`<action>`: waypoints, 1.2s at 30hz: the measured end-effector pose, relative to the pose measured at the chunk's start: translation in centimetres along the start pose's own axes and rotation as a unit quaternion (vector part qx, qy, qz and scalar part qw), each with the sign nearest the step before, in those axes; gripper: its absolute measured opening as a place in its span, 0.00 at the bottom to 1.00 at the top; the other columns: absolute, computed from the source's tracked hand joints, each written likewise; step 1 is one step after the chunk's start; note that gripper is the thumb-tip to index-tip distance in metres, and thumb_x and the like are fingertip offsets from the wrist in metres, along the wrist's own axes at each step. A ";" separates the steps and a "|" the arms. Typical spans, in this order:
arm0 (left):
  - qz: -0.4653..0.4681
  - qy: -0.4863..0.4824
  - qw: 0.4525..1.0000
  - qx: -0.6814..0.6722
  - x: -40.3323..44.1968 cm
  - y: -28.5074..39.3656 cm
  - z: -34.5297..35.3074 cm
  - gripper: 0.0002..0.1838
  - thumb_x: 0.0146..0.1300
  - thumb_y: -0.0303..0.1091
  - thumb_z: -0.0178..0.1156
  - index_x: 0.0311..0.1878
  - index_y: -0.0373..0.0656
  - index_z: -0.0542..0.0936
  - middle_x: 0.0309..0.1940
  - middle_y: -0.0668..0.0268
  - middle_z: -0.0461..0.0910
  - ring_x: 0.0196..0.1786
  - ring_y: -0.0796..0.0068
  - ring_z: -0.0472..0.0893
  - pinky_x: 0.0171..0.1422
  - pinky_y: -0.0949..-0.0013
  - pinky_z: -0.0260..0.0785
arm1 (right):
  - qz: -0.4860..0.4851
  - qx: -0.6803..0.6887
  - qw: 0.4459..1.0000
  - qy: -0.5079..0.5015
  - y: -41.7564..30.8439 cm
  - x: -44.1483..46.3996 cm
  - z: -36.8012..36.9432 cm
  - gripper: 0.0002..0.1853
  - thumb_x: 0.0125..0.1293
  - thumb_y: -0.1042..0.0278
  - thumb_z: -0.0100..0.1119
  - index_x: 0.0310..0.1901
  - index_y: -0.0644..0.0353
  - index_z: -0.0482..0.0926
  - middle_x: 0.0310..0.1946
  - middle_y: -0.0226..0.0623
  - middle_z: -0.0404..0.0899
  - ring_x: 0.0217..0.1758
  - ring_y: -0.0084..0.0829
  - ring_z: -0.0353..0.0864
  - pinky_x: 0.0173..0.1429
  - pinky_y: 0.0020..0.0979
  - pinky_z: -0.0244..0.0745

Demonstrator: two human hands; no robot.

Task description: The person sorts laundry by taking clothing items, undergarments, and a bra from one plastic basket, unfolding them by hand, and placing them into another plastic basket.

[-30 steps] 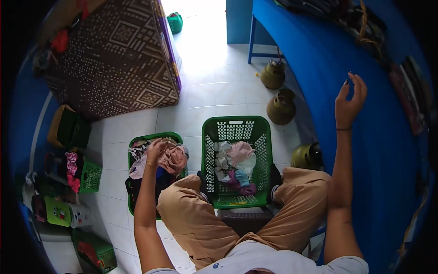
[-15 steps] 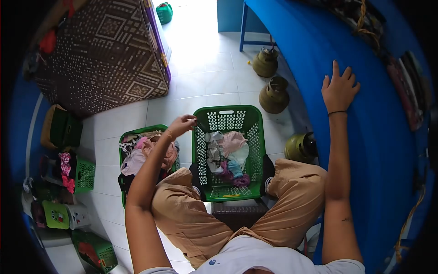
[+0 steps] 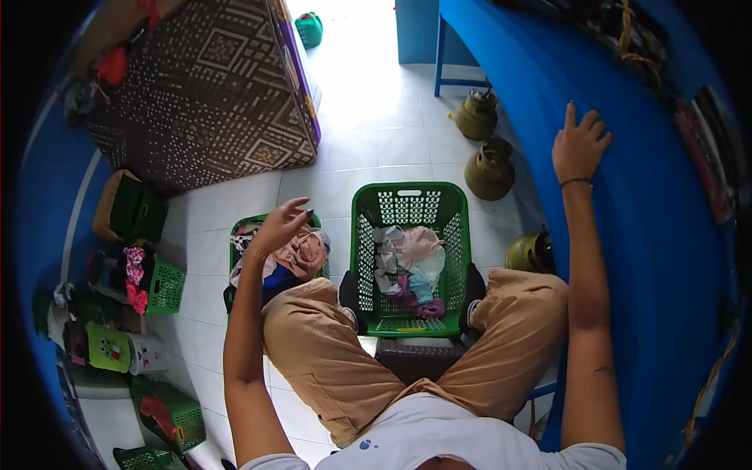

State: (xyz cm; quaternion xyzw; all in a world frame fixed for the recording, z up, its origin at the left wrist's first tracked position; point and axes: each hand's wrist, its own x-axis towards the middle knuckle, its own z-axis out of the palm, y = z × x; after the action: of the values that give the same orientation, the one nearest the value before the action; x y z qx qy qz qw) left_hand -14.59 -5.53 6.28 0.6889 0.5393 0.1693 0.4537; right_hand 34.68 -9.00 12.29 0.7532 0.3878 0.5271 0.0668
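Note:
My left hand (image 3: 282,225) is above the upper part of the left green basket (image 3: 236,227), fingers apart and nothing in them. That basket holds a heap of clothes, with a pinkish cloth (image 3: 302,252) on top. Between my feet stands a larger green basket (image 3: 457,235) with small garments at its bottom: a pale pink one (image 3: 419,244), white ones, a light blue one (image 3: 420,290) and purple ones. My right hand (image 3: 580,147) is over the blue cloth-covered surface (image 3: 638,235), fingers spread and holding nothing.
Green gas cylinders (image 3: 489,172) stand on the tiled floor along the blue surface. A patterned brown cloth (image 3: 211,94) covers a large object at the upper left. More baskets (image 3: 166,286) and a cardboard box (image 3: 116,207) line the left side.
My left hand rose from the clothes heap, reached toward the larger basket's rim, then moved back left. My right hand's fingers spread out over the blue surface. The view shifted slightly.

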 end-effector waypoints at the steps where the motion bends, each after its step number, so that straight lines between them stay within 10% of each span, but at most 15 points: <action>1: 0.022 0.042 0.999 0.018 -2.2 0.9 0.1 0.20 0.61 0.33 0.52 0.56 0.37 0.67 0.43 0.56 0.76 0.41 0.74 0.76 0.42 0.79 0.69 | 0.000 -0.004 1.000 0.000 0.0 -0.1 0.0 0.23 0.58 0.57 0.51 0.57 0.46 0.67 0.51 0.51 0.66 0.48 0.45 0.69 0.51 0.49 0.62; 10: 0.114 0.119 0.980 -0.115 -15.4 1.8 1.8 0.17 0.63 0.28 0.49 0.54 0.35 0.68 0.45 0.60 0.74 0.42 0.74 0.75 0.48 0.76 0.67 | 0.025 0.014 0.999 -0.016 -0.7 0.1 0.8 0.26 0.56 0.59 0.52 0.57 0.50 0.64 0.51 0.53 0.66 0.50 0.49 0.68 0.52 0.52 0.60; 22: 0.164 0.036 0.981 -0.101 -7.3 1.5 6.6 0.17 0.61 0.27 0.50 0.54 0.35 0.69 0.42 0.59 0.76 0.41 0.72 0.76 0.44 0.76 0.69 | 0.025 0.007 1.000 -0.006 -0.4 -0.5 0.7 0.24 0.57 0.57 0.50 0.57 0.51 0.67 0.53 0.55 0.65 0.50 0.51 0.67 0.54 0.53 0.58; 36: 0.004 -0.020 0.995 0.095 -6.8 -4.3 8.1 0.21 0.55 0.33 0.55 0.52 0.34 0.71 0.34 0.56 0.79 0.33 0.70 0.77 0.37 0.75 0.69 | 0.021 0.018 1.000 -0.005 -0.9 -0.2 0.9 0.25 0.57 0.56 0.49 0.57 0.54 0.65 0.53 0.58 0.64 0.50 0.55 0.65 0.55 0.55 0.56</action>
State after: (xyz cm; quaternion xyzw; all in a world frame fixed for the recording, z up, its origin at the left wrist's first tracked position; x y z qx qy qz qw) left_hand -13.72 -15.23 0.22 0.7344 0.5408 0.1050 0.3965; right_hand 34.97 -8.23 11.24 0.7652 0.3808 0.5172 0.0436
